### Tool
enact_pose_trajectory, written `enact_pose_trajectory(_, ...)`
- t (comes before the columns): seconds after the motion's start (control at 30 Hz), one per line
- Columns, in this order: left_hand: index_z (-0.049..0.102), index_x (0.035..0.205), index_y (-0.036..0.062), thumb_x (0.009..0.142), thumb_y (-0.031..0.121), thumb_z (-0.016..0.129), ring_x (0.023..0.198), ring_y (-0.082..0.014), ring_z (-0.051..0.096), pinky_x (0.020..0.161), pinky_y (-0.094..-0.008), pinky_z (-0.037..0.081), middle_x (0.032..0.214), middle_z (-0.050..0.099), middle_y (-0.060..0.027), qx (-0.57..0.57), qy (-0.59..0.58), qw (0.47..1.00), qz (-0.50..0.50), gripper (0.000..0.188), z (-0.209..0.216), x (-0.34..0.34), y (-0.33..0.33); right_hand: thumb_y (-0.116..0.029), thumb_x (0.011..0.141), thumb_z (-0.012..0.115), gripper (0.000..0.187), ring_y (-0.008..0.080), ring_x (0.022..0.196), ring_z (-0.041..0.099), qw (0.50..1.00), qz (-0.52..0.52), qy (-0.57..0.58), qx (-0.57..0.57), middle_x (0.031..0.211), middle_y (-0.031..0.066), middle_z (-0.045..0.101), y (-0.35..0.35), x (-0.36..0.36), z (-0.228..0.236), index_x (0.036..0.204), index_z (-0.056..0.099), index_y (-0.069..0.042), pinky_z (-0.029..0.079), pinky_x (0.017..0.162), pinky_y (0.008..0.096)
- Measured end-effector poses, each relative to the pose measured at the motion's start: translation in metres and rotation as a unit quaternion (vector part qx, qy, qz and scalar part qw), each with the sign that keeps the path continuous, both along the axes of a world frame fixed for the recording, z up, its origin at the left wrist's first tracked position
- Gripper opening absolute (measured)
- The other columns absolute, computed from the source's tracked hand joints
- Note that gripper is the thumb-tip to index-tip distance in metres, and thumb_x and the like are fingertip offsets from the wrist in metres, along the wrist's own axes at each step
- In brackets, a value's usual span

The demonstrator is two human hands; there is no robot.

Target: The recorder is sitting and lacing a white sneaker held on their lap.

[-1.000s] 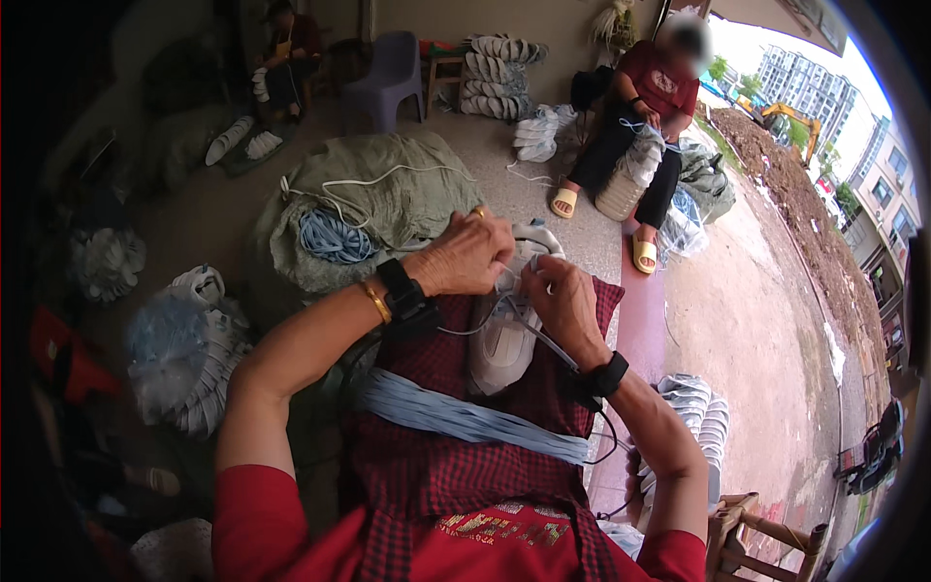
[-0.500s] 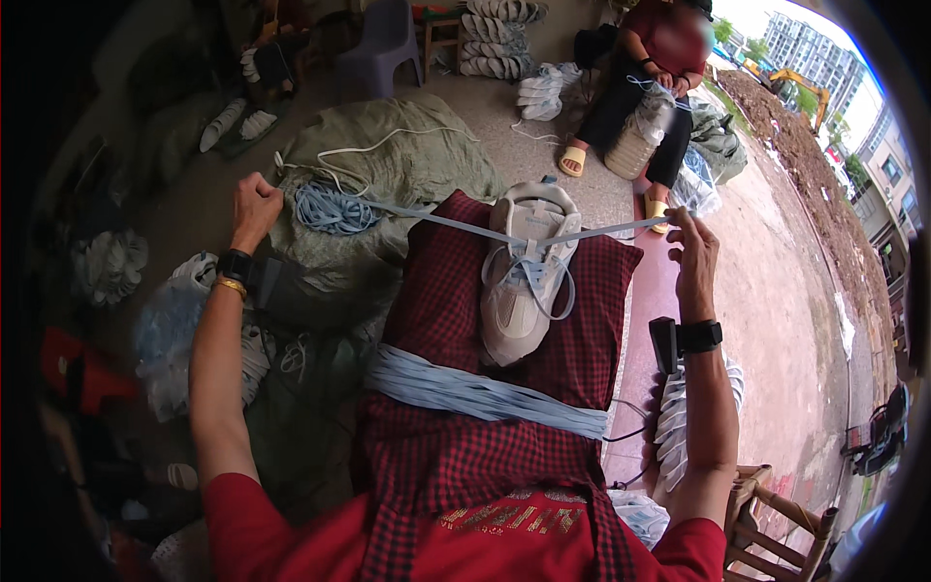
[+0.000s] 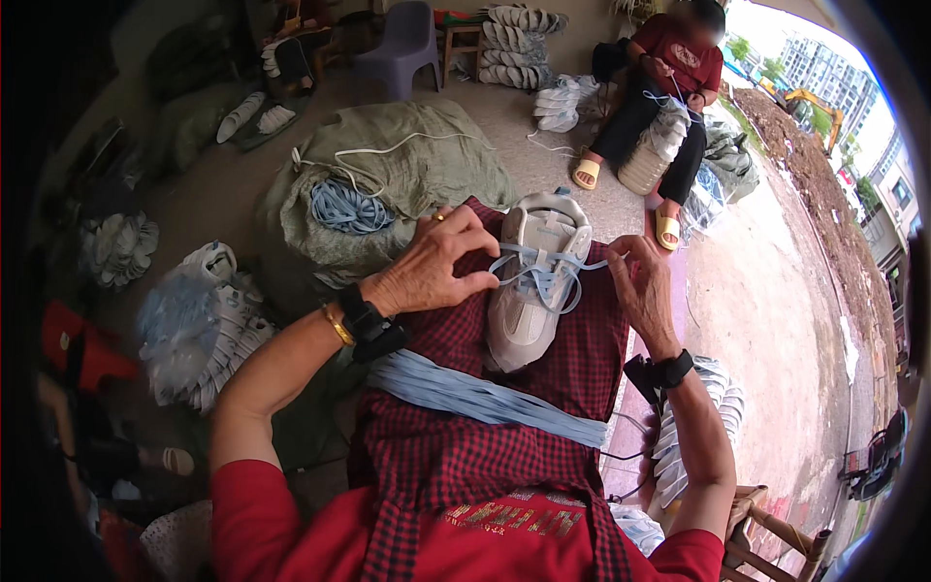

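A pale grey sneaker lies on my lap with its toe toward me, over a red-and-black checked apron. Light blue shoelace runs through its eyelets and loops over the tongue. At the shoe's left side, my left hand pinches the lace between thumb and fingers. My right hand is to the right of the shoe, its fingertips closed on the other stretch of lace. A flat bundle of light blue laces lies across my lap below the toe.
A green woven sack with a heap of blue laces on it stands ahead left. Stacked shoe uppers lie left, more by my right arm. A seated person handles laces ahead right. A bamboo stool stands near right.
Both hands have come inward from wide apart to the shoe's sides. The lace that was stretched out taut to both sides now spans only a short way across the shoe.
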State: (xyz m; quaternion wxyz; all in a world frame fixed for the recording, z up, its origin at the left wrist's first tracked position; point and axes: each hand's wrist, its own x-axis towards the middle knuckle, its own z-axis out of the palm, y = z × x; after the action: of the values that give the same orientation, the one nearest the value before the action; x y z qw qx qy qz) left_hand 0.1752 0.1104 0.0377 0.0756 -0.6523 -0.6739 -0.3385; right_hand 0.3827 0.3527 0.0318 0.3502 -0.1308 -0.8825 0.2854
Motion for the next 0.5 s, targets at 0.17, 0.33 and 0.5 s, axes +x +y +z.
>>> enact_pose_trajectory(0.17,0.071,0.089,0.0083,0.075,0.022,0.081,0.099,-0.023,0.053,0.098,-0.0429,0.035,0.1,0.053,-0.0042,-0.08,0.022,0.995,-0.062,0.022,-0.006,0.002,0.021,-0.019,0.094,0.06,0.02,0.0337,0.096,0.057,0.996,0.018,-0.002,0.092,0.093,0.0141,0.064,0.0,-0.013,-0.005,0.095,0.065,0.0,0.047,0.083,0.0424)
enact_pose_trajectory(0.33,0.074,0.086,0.0059,0.079,0.01,0.076,0.089,-0.0233,0.056,0.086,-0.0327,0.043,0.087,0.059,-0.0061,-0.079,-0.088,0.977,-0.177,0.009,0.015,0.003,0.029,-0.026,0.099,0.054,0.028,0.0343,0.09,0.058,0.994,0.043,-0.06,0.076,0.088,0.0163,0.064,-0.002,-0.016,-0.001,0.096,0.066,-0.001,0.047,0.08,0.0436)
enact_pose_trajectory(0.5,0.069,0.092,0.0048,0.079,-0.003,0.068,0.072,-0.0308,0.061,0.068,-0.0386,0.05,0.072,0.061,-0.011,0.084,0.082,0.992,-0.045,0.015,-0.001,0.005,0.046,-0.027,0.1,0.052,0.031,0.0376,0.083,0.059,0.994,0.067,-0.061,0.065,0.082,0.0191,0.064,0.0,-0.018,0.0,0.095,0.065,0.0,0.047,0.077,0.0457)
